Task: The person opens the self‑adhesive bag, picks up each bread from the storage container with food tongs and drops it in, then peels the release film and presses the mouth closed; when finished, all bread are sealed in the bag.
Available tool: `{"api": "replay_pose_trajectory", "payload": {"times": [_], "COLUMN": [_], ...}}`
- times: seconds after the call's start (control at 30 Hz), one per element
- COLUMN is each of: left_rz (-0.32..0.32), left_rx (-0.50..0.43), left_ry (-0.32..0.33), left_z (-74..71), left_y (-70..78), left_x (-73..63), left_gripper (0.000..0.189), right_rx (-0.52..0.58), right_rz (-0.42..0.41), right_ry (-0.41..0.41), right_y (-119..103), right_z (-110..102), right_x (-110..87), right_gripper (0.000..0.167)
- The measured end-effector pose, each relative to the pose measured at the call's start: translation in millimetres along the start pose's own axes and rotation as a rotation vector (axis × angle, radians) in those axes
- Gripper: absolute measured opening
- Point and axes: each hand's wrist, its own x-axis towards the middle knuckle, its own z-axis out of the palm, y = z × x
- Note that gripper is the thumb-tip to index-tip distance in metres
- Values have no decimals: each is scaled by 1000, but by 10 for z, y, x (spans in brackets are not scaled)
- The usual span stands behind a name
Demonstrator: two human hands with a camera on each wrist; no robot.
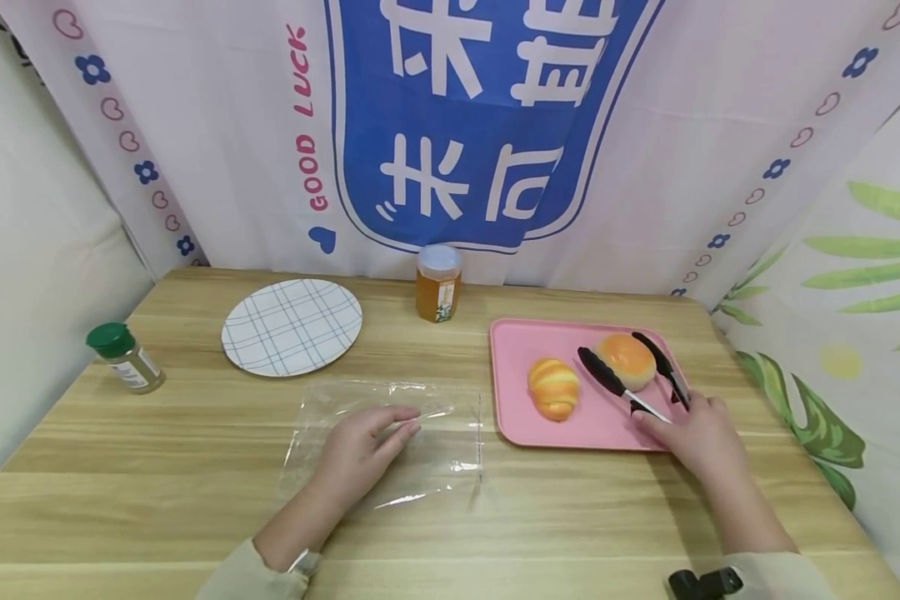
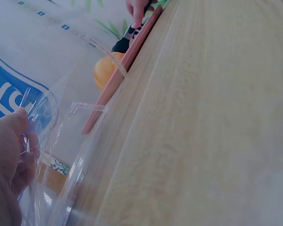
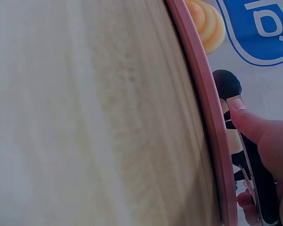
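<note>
My left hand (image 1: pixel 362 450) pinches the upper layer of a clear plastic bag (image 1: pixel 450 437) that lies on the table; in the left wrist view the film (image 2: pixel 78 174) rises from between thumb and fingers. On the right, my right hand (image 1: pixel 701 437) grips a pair of black-tipped metal tongs (image 1: pixel 607 372). The tongs' arms are spread, one tip on each side of a round golden bun (image 1: pixel 624 358) on the pink tray (image 1: pixel 570 435). A striped bread roll (image 1: pixel 553 389) lies to the left of the bun on that tray.
A white plate with a blue grid (image 1: pixel 292 327) lies at the back left. Near the left edge stands a green-capped spice jar (image 1: pixel 126 358). A honey jar (image 1: pixel 438 283) stands at the back middle, before a printed curtain (image 1: pixel 255 167).
</note>
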Motion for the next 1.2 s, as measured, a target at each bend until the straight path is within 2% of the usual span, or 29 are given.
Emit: {"api": "replay_pose_trajectory", "payload": {"times": [0.47, 0.73, 0.87, 1.0, 1.2], "left_rz": [13, -11, -31, -31, -17], "left_rx": [5, -28, -33, -19, -7], "left_ry": [13, -9, -32, -40, -39], "left_z": [-8, -4, 0, -1, 2], "left_y": [2, 4, 5, 5, -5], "left_x": [-9, -9, -7, -2, -2], "left_gripper": [16, 16, 17, 18, 19], "right_rx": [-12, 15, 59, 78, 44], "right_rz": [59, 37, -32, -123, -371], "right_ry": [-30, 25, 83, 91, 111], "right_y": [-85, -25, -27, -109, -343], "right_z": [-23, -28, -72, -153, -230], "right_x": [42, -39, -144, -289, -522], "right_gripper": [116, 119, 111, 105, 84]}}
